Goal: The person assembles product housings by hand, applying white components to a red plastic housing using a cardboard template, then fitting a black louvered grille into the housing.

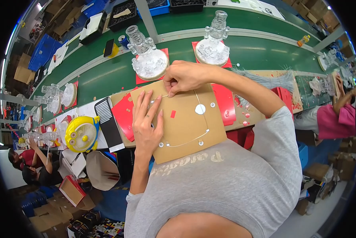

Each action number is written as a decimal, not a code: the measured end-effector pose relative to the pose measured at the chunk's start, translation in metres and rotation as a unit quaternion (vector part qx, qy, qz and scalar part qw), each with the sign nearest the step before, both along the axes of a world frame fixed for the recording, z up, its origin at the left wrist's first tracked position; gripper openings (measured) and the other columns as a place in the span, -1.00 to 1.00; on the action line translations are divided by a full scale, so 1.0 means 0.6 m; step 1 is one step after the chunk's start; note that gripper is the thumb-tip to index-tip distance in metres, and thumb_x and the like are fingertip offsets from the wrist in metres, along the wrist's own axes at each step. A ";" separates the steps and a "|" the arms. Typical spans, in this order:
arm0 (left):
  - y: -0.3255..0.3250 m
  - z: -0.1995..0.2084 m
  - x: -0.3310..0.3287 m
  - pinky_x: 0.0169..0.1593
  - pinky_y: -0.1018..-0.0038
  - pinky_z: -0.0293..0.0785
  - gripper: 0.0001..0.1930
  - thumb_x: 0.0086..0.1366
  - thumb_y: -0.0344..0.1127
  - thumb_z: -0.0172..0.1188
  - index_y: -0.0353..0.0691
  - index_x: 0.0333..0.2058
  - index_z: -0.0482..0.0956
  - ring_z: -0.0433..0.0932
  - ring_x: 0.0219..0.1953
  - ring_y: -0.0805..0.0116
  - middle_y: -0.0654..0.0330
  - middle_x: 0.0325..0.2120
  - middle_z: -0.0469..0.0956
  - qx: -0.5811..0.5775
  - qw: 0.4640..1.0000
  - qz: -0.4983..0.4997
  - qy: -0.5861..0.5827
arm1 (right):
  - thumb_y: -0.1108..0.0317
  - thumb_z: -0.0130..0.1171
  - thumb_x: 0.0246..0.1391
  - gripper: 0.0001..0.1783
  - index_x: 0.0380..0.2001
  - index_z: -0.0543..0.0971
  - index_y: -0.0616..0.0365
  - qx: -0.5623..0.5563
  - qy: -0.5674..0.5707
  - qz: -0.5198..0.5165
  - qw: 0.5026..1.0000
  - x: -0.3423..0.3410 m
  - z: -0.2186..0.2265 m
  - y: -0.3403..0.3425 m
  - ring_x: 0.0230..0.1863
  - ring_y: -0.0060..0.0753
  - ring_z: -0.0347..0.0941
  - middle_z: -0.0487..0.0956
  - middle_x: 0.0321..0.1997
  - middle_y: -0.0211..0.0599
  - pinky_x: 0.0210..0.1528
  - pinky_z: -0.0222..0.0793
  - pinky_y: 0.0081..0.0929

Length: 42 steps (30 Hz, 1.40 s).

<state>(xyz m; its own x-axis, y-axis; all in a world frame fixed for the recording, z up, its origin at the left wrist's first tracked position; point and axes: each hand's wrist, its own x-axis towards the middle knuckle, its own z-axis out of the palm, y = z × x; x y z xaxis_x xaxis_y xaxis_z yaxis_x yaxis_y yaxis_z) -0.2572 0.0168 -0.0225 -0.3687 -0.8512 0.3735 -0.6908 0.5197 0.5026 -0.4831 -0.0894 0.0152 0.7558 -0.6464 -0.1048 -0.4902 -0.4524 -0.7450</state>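
A square brown cardboard panel (186, 131) lies in front of me, its near edge against my grey shirt. My left hand (146, 123) rests flat on its left side, fingers spread. Near the far edge, my right hand (186, 79) is closed in a pinch on a thin pale wire (165, 96), its end hidden by the fingers. Another thin wire (190, 141) runs curved across the near part of the panel. White round washers (212, 105) and a larger white disc (200, 109) sit on the panel, along with a small red patch (173, 114).
Clear glass-like pieces on round white bases (151, 65) stand on red sheets along the green conveyor (178, 51). A bundle of grey wires (265, 81) lies at right, near red sheets (224, 105). At left is a yellow fan (82, 134). Other people work at both sides.
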 end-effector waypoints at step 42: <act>-0.031 -0.253 0.423 0.15 0.45 0.42 -0.73 0.46 -0.48 -0.01 -0.40 0.03 0.57 0.56 0.06 0.34 0.12 -0.01 0.61 0.043 0.767 0.446 0.460 | 0.19 0.42 -0.03 -0.55 -0.15 0.63 0.28 0.161 -0.086 -0.358 0.916 0.237 -0.150 -0.066 -0.18 -0.30 0.63 0.70 -0.25 -0.24 -0.16 0.52 -0.22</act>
